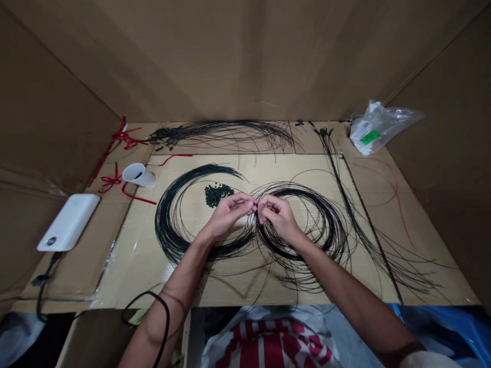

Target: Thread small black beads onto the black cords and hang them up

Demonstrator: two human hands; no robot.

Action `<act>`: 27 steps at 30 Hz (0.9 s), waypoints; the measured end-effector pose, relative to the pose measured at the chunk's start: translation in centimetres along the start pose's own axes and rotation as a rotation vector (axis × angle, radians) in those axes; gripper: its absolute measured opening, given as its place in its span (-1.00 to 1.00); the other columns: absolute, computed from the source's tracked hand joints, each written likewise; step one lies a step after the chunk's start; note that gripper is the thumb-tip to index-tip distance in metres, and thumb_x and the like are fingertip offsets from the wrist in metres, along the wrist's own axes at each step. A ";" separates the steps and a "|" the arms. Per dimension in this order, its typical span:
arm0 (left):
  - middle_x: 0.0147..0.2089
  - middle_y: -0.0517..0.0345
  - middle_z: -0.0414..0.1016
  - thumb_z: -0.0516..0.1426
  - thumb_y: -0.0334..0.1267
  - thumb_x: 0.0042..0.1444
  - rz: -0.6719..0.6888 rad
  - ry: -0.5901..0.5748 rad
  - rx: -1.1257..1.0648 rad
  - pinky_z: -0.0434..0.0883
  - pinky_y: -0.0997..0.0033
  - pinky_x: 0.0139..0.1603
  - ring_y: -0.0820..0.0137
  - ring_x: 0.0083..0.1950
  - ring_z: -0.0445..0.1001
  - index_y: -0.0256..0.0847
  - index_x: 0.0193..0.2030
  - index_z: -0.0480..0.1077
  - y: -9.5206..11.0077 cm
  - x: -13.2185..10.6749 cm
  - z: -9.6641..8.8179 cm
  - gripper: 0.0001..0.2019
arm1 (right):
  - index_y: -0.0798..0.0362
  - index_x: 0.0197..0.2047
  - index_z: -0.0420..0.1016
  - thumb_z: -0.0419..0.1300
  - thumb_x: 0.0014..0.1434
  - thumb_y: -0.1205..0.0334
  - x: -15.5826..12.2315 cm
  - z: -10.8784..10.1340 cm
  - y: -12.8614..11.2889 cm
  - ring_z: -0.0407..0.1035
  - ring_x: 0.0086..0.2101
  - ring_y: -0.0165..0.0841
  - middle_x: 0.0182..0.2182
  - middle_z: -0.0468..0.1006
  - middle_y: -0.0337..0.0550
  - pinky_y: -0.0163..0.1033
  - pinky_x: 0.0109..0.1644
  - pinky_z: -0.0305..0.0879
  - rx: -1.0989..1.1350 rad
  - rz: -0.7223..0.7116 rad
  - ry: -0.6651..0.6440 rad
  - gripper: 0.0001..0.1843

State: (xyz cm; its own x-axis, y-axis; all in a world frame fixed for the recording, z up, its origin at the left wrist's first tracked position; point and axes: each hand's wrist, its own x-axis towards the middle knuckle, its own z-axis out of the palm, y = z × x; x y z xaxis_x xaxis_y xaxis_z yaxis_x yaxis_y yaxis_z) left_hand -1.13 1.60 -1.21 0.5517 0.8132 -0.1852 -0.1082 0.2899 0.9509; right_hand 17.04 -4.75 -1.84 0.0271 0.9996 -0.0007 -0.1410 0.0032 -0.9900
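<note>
Head: hands (232, 211) (279, 217) above black strands (331, 222)

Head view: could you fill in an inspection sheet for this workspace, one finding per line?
Surface: cardboard table with visible seams.
Job's things: left coil and right coil of dark strands side by side; beads piled within the left coil's curve; further strands along the back.
Clutter: cup, red ribbon, power bank, bag.
Hands: left hand and right hand, fingers pinched at a dark piece too small to identify.
Cables: black cable leaves the power bank.
Surroundings: cardboard walls.
</note>
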 end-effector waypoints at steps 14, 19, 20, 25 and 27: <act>-0.22 0.02 0.69 0.50 -0.01 0.05 -0.005 -0.017 0.005 0.56 0.36 -0.01 0.34 -0.17 0.63 -0.25 -0.14 0.67 0.0 -0.1 0.0 -0.62 | -0.01 -0.44 0.47 0.24 0.18 0.26 0.0 0.1 -0.2 0.29 -0.59 -0.41 -0.63 0.45 -0.33 -0.29 -0.45 0.23 -0.014 -0.001 0.010 -0.85; -0.22 0.01 0.68 0.50 -0.02 0.05 -0.004 -0.024 0.010 0.56 0.35 -0.02 0.32 -0.17 0.63 -0.26 -0.14 0.67 0.0 0.0 0.0 -0.62 | -0.01 -0.44 0.47 0.24 0.18 0.23 -0.1 0.2 -0.3 0.29 -0.59 -0.40 -0.64 0.44 -0.33 -0.29 -0.45 0.23 -0.013 0.012 0.011 -0.85; -0.22 0.01 0.68 0.49 -0.02 0.05 -0.002 -0.025 0.009 0.56 0.35 -0.02 0.32 -0.17 0.63 -0.26 -0.14 0.67 0.0 0.0 0.0 -0.63 | -0.01 -0.44 0.46 0.24 0.17 0.23 -0.1 0.2 -0.3 0.29 -0.59 -0.41 -0.64 0.44 -0.33 -0.29 -0.45 0.23 -0.010 0.015 0.010 -0.85; -0.22 0.01 0.68 0.48 -0.02 0.07 0.006 -0.033 0.014 0.55 0.35 -0.02 0.31 -0.16 0.62 -0.25 -0.15 0.67 -0.1 0.0 -0.1 -0.65 | -0.01 -0.46 0.45 0.26 0.16 0.22 0.0 0.3 -0.4 0.29 -0.59 -0.42 -0.64 0.45 -0.33 -0.30 -0.46 0.23 -0.006 0.020 0.009 -0.83; -0.21 0.02 0.68 0.48 -0.03 0.09 0.002 -0.040 0.012 0.55 0.36 -0.01 0.32 -0.16 0.62 -0.24 -0.14 0.67 -0.2 0.0 -0.1 -0.66 | 0.00 -0.46 0.46 0.26 0.17 0.22 0.0 0.3 -0.3 0.29 -0.59 -0.42 -0.64 0.45 -0.33 -0.30 -0.46 0.24 -0.006 0.019 0.011 -0.83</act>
State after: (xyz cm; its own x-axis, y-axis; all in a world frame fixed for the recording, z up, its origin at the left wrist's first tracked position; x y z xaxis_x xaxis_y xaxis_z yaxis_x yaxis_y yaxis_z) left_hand -1.24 1.59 -1.43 0.5839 0.7931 -0.1732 -0.1000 0.2820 0.9542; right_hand 16.81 -4.77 -1.48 0.0357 0.9991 -0.0207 -0.1360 -0.0157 -0.9906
